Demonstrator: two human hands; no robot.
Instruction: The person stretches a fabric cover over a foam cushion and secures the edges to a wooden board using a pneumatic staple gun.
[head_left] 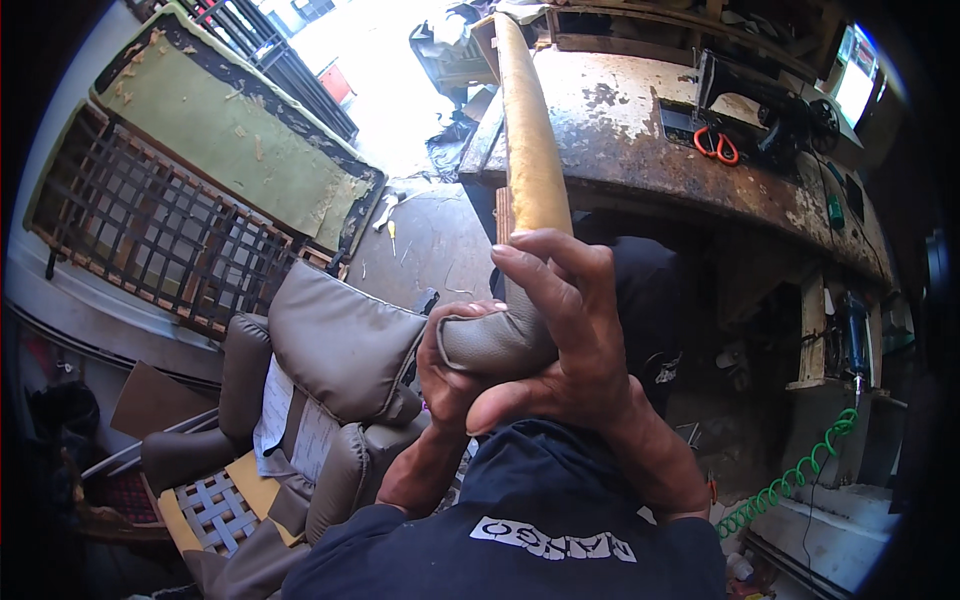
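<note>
A long padded piece of yellow foam [533, 140] on a wooden strip [503, 215] points away from my body, its far end by the worktable. A grey-brown leather cover [488, 345] sits over its near end, with a folded, stitched edge. My left hand [440, 365] is closed round the cover's left side, fingertips on top. From the right, my right hand [585, 320] grips the same end, with curled fingers over the top where leather meets foam and the thumb low near my shirt. The palms hide the underside of the cover.
At right stands a worn worktable [630, 150] with a black sewing machine [750, 95] and orange-handled scissors [716, 146]. A green coiled hose [800, 480] hangs below. Left are a partly covered armchair [345, 345], a webbed frame [170, 220] and a green padded panel [220, 130]. A screwdriver [392, 232] lies on the floor.
</note>
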